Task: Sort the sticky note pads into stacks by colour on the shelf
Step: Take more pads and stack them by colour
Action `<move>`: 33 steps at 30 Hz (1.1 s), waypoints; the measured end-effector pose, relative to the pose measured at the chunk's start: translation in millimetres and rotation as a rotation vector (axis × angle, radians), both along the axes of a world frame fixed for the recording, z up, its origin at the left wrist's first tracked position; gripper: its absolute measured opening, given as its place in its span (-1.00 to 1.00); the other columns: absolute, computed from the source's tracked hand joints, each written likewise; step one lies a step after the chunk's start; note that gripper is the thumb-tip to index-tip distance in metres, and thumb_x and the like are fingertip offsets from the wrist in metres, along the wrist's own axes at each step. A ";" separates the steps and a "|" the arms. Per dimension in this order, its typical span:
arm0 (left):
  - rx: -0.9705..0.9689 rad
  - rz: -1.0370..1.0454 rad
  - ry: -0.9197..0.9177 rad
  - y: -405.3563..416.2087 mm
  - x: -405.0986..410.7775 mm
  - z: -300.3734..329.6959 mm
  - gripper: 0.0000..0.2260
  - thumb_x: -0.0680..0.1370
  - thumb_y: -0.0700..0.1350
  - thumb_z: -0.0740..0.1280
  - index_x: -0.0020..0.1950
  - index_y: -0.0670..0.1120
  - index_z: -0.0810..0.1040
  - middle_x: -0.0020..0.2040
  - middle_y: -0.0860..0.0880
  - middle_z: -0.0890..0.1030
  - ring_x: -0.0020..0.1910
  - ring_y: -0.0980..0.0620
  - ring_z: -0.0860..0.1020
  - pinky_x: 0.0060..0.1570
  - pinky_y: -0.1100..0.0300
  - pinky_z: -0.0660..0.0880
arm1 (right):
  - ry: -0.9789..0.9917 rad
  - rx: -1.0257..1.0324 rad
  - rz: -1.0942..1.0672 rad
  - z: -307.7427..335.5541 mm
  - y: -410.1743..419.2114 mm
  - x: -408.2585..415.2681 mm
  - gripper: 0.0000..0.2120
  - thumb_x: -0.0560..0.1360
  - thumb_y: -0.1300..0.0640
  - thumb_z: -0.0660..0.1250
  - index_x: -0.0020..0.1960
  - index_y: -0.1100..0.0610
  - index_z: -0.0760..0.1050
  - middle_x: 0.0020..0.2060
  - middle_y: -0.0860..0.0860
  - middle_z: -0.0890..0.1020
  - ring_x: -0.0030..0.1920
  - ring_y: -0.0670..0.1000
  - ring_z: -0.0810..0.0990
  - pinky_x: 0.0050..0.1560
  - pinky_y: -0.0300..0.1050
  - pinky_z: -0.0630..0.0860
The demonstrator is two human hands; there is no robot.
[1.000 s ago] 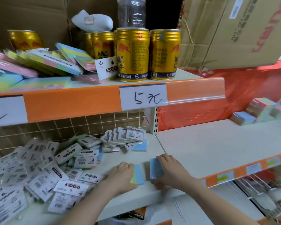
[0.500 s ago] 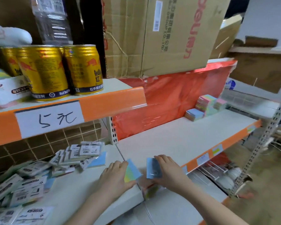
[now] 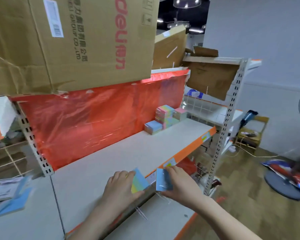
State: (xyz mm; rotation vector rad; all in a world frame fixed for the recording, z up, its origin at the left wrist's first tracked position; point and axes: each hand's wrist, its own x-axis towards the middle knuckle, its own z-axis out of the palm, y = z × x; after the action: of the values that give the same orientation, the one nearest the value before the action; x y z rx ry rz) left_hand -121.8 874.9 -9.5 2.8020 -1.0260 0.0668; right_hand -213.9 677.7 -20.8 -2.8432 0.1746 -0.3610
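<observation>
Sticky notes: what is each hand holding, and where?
The left hand grips a rainbow pad by its left edge. The right hand grips a blue pad by its right edge.

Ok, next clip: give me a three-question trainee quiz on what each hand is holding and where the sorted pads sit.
1. True or false: the left hand holds a multicolour pad.
2. What colour is the pad gripped by the right hand?
A. pink
B. blue
C. green
3. Fill in: the sorted stacks stand at the far ___ end of the shelf, against the red backing.

Key:
1. True; its face runs from blue to yellow.
2. B.
3. right.
</observation>
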 end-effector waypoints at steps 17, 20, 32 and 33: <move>-0.043 -0.190 0.046 -179.2 -17.5 -7.2 -0.37 0.46 0.29 0.28 0.44 0.08 0.21 0.38 0.08 0.32 0.37 0.04 0.25 0.27 0.20 0.24 | 0.041 -0.028 -0.154 -0.3 -157.4 -58.4 -0.20 0.40 -0.21 0.37 0.48 0.12 0.16 0.39 -0.02 0.31 0.40 -0.03 0.25 0.39 -0.21 0.13; -0.056 -0.227 0.049 -205.1 -5.0 -12.1 -0.36 0.46 0.28 0.29 0.45 0.07 0.21 0.38 0.10 0.32 0.37 0.05 0.25 0.26 0.21 0.23 | 0.049 -0.027 -0.179 -4.9 -178.1 -52.4 -0.19 0.40 -0.21 0.37 0.48 0.11 0.15 0.40 -0.03 0.31 0.40 -0.03 0.25 0.38 -0.23 0.14; -0.169 -0.325 0.041 -330.9 94.4 -19.9 -0.33 0.40 0.31 0.32 0.43 0.09 0.26 0.38 0.15 0.34 0.37 0.11 0.27 0.26 0.24 0.24 | 0.068 -0.009 -0.205 5.6 -298.2 38.5 -0.14 0.33 -0.24 0.43 0.47 0.07 0.17 0.38 -0.07 0.31 0.39 -0.06 0.25 0.39 -0.25 0.16; -0.177 -0.325 0.042 -339.4 105.0 -18.2 -0.31 0.38 0.34 0.31 0.43 0.09 0.26 0.38 0.14 0.35 0.37 0.10 0.27 0.27 0.23 0.25 | 0.064 -0.008 -0.201 6.7 -307.3 49.0 -0.15 0.33 -0.24 0.43 0.46 0.06 0.17 0.38 -0.07 0.32 0.39 -0.06 0.25 0.39 -0.25 0.17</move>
State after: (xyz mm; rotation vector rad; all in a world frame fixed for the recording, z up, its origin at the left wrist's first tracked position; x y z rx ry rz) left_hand -16.8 535.5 -27.8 2.4374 -1.3760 0.0562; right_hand -164.9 370.4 -14.1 -2.8543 0.4753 -0.3116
